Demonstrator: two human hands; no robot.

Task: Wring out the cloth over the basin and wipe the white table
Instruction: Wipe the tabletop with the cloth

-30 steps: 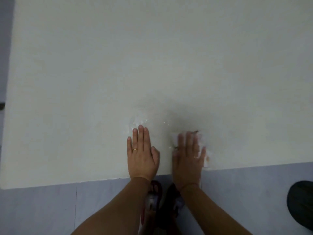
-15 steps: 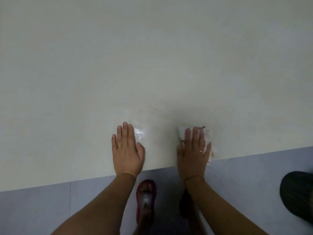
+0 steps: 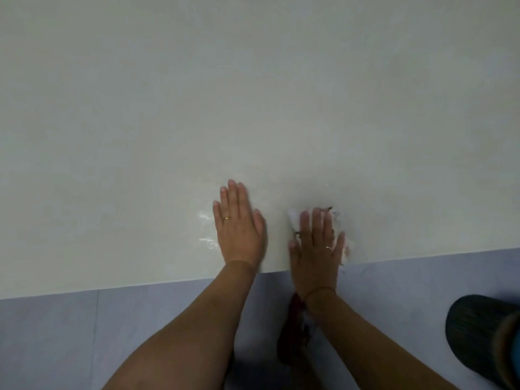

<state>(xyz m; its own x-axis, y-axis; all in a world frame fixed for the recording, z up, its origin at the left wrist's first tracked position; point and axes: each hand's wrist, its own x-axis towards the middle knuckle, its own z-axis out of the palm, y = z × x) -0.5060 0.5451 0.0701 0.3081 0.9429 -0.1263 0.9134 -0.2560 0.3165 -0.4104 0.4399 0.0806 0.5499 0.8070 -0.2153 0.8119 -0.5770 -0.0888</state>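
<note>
Cloth [image 3: 337,222] lies bunched at the white worktop's [image 3: 253,94] near edge, pressed under the flat, straight-fingered right grip [image 3: 315,254] to rub, I'd say, while the left grip [image 3: 239,229], flat and empty, braces beside wet streaks [image 3: 204,216].

left hand [image 3: 239,230] and right hand [image 3: 316,253] lie flat, fingers [image 3: 233,194] straight.

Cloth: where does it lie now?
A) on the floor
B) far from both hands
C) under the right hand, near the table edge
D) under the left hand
C: the cloth shows around the flat right hand by the table edge; the left hand lies on bare table.
</note>
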